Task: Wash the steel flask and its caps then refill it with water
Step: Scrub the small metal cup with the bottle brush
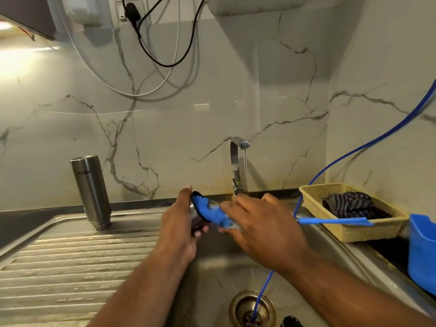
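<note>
The steel flask stands upside down, mouth down, on the ribbed drainboard at the left, uncapped. Over the sink my left hand grips a steel cap with a dark rim, its opening turned to the right. My right hand holds a blue bristle brush whose head is pushed into the cap; its blue handle sticks out to the right. A small black cap lies in the sink at the bottom edge, partly cut off.
A steel tap behind the hands runs a thin stream. A blue hose drops into the sink drain. A yellow basket with a striped cloth and a blue plastic holder stand at the right.
</note>
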